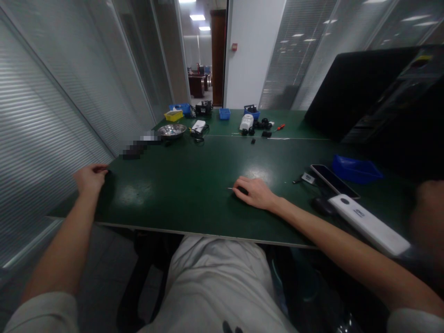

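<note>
A thin pale-tipped item (pixel 229 188) is pinched in the R hand (pixel 255 193), nr frame centre, over the green surface (pixel 180 194). The L hand (pixel 90 179), mid-left, is curled; whether anything's gripped can't be told. Dark marks (pixel 358 213) are printed on a white device (pixel 379 231), lower R, & a small tag (pixel 308 178), mid-R; too blurred to be read.

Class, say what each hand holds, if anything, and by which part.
Right hand: a thin object, held by its hidden end, pale tip protruding. Left hand: cannot be told.
</note>
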The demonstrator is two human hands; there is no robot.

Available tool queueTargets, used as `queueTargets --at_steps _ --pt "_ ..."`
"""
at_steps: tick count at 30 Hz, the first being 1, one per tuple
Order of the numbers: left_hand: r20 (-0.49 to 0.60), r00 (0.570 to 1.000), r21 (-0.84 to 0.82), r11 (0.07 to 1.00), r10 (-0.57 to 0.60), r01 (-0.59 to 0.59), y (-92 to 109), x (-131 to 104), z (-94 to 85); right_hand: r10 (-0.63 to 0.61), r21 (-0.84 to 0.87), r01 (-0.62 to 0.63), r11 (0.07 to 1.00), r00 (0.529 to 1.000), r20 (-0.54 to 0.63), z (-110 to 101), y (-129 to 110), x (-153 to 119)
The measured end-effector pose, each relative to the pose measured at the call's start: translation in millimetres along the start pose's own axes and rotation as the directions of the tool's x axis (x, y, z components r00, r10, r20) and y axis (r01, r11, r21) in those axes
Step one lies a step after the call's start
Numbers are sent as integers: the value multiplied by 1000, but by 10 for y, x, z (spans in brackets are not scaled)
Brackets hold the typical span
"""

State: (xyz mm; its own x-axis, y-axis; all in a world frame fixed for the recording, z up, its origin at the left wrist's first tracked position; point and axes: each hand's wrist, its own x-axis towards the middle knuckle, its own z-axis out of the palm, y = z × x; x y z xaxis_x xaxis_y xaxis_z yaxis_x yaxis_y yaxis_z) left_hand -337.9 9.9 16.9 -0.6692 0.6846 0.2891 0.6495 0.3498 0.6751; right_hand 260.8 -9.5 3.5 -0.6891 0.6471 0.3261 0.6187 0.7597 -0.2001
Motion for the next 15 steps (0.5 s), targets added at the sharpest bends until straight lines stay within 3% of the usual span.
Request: queueTargets --at_steps 4,9,15 --pt "8 999 -5 999 -51 51 31 -23 -16 -1 -2 1 1000 1000 8 -5 -1 2" --pt "-53 998 111 993 42 -36 -22 0 -37 -1 -5 1 1000 1000 12 -8 -1 3" --pt "-2 996 62 994 -89 89 20 8 -62 -4 -3 4 1000 1000 11 -3 1 2"
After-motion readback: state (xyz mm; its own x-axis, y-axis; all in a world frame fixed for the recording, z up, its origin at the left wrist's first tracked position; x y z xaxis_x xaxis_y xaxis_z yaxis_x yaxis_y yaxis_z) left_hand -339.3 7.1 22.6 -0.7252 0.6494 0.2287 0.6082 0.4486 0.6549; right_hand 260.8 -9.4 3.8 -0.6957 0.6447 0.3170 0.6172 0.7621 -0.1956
